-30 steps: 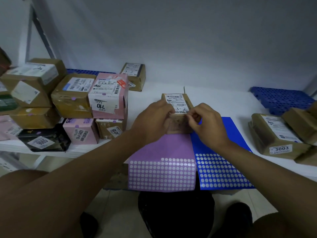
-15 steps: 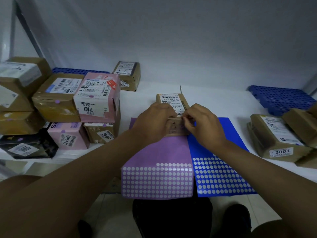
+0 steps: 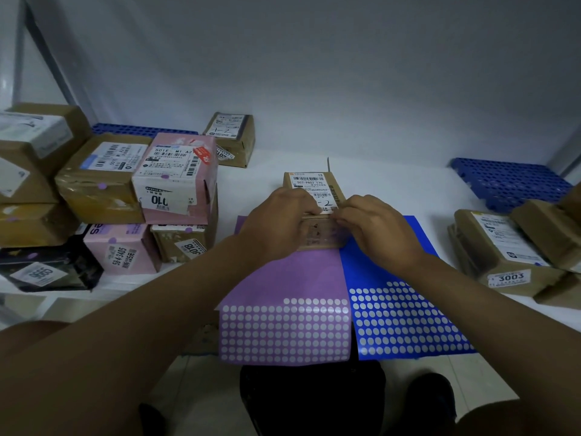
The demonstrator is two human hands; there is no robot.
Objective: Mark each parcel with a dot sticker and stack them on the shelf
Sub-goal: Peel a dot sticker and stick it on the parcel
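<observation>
- We see a small brown cardboard parcel (image 3: pixel 314 184) with a white printed shipping label on top, standing on the white shelf surface (image 3: pixel 393 190) in the middle of the view, its near edge resting on the far ends of the two sticker sheets.
- Our left hand (image 3: pixel 276 225) curls its fingers round the parcel's near left corner and holds it there.
- Our right hand (image 3: pixel 377 229) has its fingers bent, with the fingertips (image 3: pixel 341 212) pinched at the parcel's near top edge, just below the label; we cannot tell whether a sticker sits under them.
- A purple sheet of dot stickers (image 3: pixel 283 309) lies in front of the parcel and hangs over the shelf's near edge; its nearer part shows rows of pale round dots.
- A blue sheet of dot stickers (image 3: pixel 405 316) lies touching it on the right, with pale dots in its nearer part as well.
- To the left stands a stack of parcels: a pink box with a white label (image 3: pixel 177 177) beside a brown taped box (image 3: pixel 100 180), above a smaller pink box (image 3: pixel 122 248) and a black parcel (image 3: pixel 47 269). Small purple dots show on several of these.
- A brown box (image 3: pixel 232 136) sits alone near the back wall.
- To the right lie brown parcels, one with a tag reading 3003 (image 3: pixel 500 250).
- Blue perforated plastic mats lie at the back left (image 3: pixel 141 129) and back right (image 3: pixel 509 180).
</observation>
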